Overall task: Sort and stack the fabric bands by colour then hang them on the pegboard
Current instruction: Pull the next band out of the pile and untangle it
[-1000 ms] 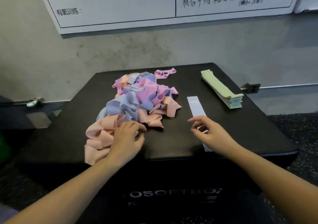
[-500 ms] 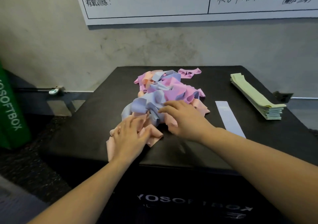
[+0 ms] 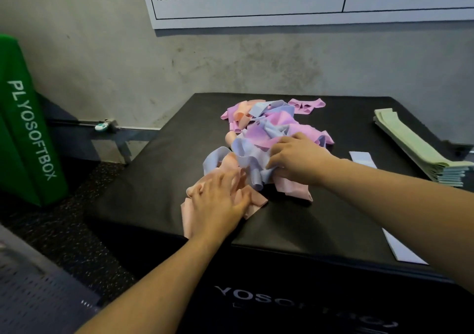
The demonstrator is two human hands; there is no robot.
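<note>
The right hand (image 3: pixel 295 160) has been moved onto the tangled pile (image 3: pixel 272 138), apparently gripping a lilac band (image 3: pixel 250 154); the left hand (image 3: pixel 218 202), fingers spread, is pressed on peach bands (image 3: pixel 254 200) at the pile's near edge. The lilac is best drawn out slowly.

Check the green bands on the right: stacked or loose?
Stacked. The green bands lie flat in one neat pile on the black box.

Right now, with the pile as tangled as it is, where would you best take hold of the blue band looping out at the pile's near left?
Probably at the free arch of the blue band, pinched from the left, open side. That loop stands clear of the peach bands under the left hand, while its other end runs under the right hand.
</note>
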